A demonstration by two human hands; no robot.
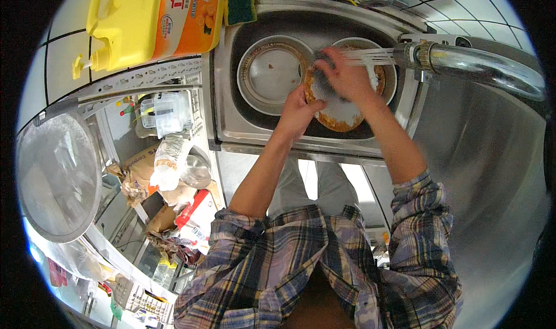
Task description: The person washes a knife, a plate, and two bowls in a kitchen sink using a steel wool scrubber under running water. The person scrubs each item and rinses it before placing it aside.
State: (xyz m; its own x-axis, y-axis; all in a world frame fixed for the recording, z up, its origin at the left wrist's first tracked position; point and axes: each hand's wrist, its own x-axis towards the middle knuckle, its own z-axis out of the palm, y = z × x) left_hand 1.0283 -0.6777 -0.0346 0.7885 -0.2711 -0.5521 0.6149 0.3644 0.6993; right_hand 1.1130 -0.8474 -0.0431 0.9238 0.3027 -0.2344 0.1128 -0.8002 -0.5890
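My left hand grips the left rim of a round metal pan with brown residue around its edge, tilted over the sink. My right hand is closed around a dark, blurred scrubber, probably steel wool, against the inside of the pan. Water streams from the faucet onto the right hand. Beneath the held pan, another round metal pan sits at the right of the basin. A further round metal pan with residue around its inner wall lies at the left.
The stainless steel sink surrounds the pans. A green-and-yellow sponge rests on its upper left rim, beside a large yellow detergent jug. A hose-like metal spout reaches in from the right. Shelves with bags and plastic containers stand at left.
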